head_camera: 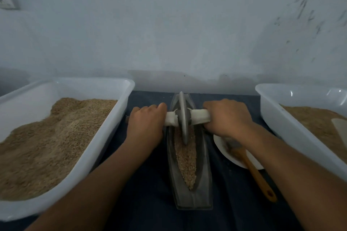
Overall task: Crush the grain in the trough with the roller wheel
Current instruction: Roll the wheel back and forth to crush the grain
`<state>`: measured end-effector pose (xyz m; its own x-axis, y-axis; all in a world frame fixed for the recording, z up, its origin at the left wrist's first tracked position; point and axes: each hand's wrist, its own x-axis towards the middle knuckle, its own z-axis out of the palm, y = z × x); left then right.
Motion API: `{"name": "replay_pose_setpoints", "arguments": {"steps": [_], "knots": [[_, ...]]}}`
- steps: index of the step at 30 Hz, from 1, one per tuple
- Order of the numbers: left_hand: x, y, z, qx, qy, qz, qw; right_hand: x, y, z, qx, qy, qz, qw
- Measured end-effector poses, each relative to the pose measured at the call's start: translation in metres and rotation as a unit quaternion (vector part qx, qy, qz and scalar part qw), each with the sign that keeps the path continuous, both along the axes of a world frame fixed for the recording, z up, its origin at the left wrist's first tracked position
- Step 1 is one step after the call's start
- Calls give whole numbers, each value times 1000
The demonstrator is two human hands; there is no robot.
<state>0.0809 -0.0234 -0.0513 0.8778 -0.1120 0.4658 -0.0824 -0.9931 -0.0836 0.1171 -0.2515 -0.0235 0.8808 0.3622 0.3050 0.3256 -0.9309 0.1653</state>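
Seen from above, a person's left hand point(145, 122) and right hand point(226, 117) are each clenched around one end of the cloth-wrapped axle point(200, 116) of a roller wheel point(183, 118), knuckles up, one on either side of the disc. The axle runs left to right, crosswise to the trough point(203, 165), while the thin grey wheel stands upright on its edge, lined up with the trough's length and set in the far half of it.

The trough, a narrow boat-shaped metal vessel, lies on a dark cloth point(146, 202) with its long axis pointing away from the person toward a pale wall point(169, 24); its near end is broad and flat, its far end tapered. A strip of tan grain point(185, 161) fills the channel from the wheel's lower rim down to the near tip.

At left, just beside the left forearm, a white plastic tub point(105, 137) holds a deep, uneven heap of tan grain. At right a second white tub point(281, 118) holds a flatter layer of similar brown material, with a pale object lying in it at the picture's edge. Between the trough and that second tub sits a white plate point(222, 146), partly hidden by the right forearm, with a brush point(253, 170) laid across it, its orange handle pointing toward the person.
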Motion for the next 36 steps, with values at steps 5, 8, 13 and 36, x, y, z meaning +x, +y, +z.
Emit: {"name": "replay_pose_setpoints", "arguments": {"steps": [5,8,13,36], "knots": [[27,-1,9,17,15,9,1000,27,2,7,1,56,4,998],[29,-4,12,25,6,8,1000,30,0,7,13,69,-3,998],[13,-10,13,37,-16,9,999,16,-4,-2,33,67,-25,997],[-79,-9,-6,2,-43,-37,998,-79,4,3,7,-20,53,998]]}}
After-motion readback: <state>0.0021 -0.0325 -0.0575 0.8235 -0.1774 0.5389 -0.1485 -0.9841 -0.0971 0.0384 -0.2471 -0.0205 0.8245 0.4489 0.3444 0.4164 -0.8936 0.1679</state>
